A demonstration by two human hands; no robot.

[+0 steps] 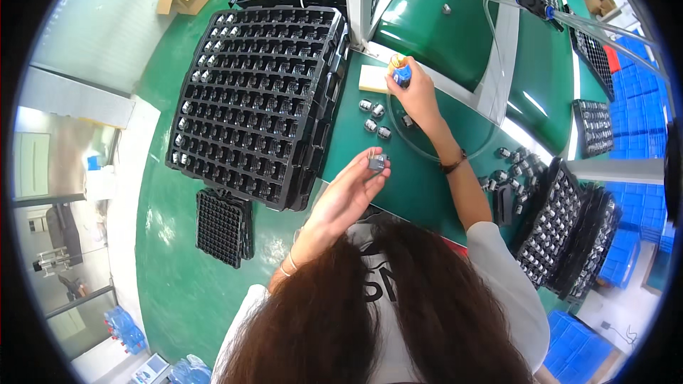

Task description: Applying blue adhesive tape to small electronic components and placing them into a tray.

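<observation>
My left hand point(343, 198) is turned palm up near the front of the green work table point(409, 188). Its thumb and fingertips hold a small grey and silver part point(378, 163). Farther away, my right hand point(418, 94) is closed around a small blue and yellow-orange object point(401, 73); its exact kind is not clear. Just left of that hand lies a pale yellow block point(374, 78). Between both hands, several small silver-and-black cylindrical parts point(371, 126) stand on the table, and one point(408, 121) sits under my right wrist.
Stacked black trays point(256, 99) with many pockets rise at the left. More cylindrical parts point(518, 171) cluster at the right, beside filled black trays point(551, 227). A clear hose point(491, 128) loops across the table. Beyond the metal frame runs a green conveyor belt point(437, 25).
</observation>
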